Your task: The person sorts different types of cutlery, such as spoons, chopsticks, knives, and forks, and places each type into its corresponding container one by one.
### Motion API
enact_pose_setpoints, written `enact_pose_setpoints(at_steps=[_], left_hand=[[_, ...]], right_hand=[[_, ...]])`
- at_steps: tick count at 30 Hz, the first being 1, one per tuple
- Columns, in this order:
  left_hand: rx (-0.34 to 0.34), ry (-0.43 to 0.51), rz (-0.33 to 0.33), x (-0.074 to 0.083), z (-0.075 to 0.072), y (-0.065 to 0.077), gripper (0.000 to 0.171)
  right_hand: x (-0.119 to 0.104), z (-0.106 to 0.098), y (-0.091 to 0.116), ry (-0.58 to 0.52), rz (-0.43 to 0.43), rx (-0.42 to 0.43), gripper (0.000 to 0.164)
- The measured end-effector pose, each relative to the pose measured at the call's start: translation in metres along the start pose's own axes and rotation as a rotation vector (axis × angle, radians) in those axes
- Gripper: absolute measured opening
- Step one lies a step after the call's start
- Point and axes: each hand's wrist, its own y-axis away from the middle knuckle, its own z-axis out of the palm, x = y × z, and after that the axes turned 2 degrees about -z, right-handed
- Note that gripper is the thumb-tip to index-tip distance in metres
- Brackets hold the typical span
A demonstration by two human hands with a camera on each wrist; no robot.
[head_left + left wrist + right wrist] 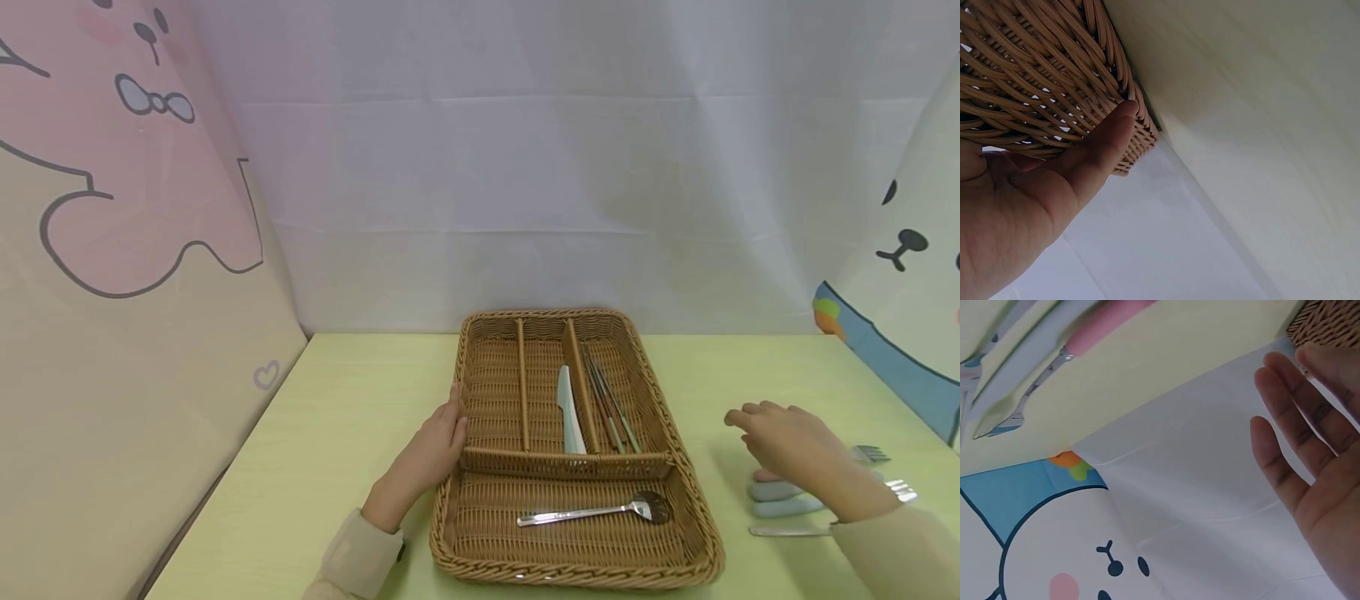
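A brown woven cutlery basket (442, 533) stands in the middle of the table. My left hand (427, 450) holds its left wall, with the thumb at the rim and the fingers (1107, 140) along the outside weave. To the right of the basket, my right hand (795, 442) hovers above loose cutlery, holding nothing; its fingers (1279, 394) are spread and slightly bent. Beneath it lie forks (870, 454), pale handles (787, 507) and a thin metal handle (787, 532), partly hidden by the hand and forearm. One fork has a pink handle (1107, 328).
Inside the basket, a pale turquoise knife (570, 412) lies in the middle rear compartment and chopsticks (611, 408) in the right one. A metal spoon (585, 514) lies in the front compartment. A white cloth (465, 183) hangs behind the pale yellow table (300, 483).
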Motion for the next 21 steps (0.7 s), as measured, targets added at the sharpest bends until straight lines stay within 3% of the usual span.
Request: enact_pose_setpoints(at_steps=[7,10,15,17,21], left_hand=[[0.006,-0.002,0.029,0.000,-0.001,0.001,0.056],[0.012,-0.014,0.054,0.000,-0.001,0.001,0.055],[-0.010,0.004,0.015,0.001,-0.001,0.000,0.055],[-0.014,0.003,0.004,0.001,-0.001,0.000,0.055],[-0.007,-0.006,0.004,0.000,0.000,0.000,0.054]], right_hand=[[0.018,0.012,0.016,-0.066,0.079,-0.089,0.030],[0.024,0.015,0.021,-0.086,0.109,-0.134,0.020],[0.032,0.019,0.025,-0.115,0.142,-0.211,0.038],[0.034,0.021,0.027,-0.122,0.149,-0.229,0.035],[0.038,0.026,0.030,-0.118,0.146,-0.237,0.012]])
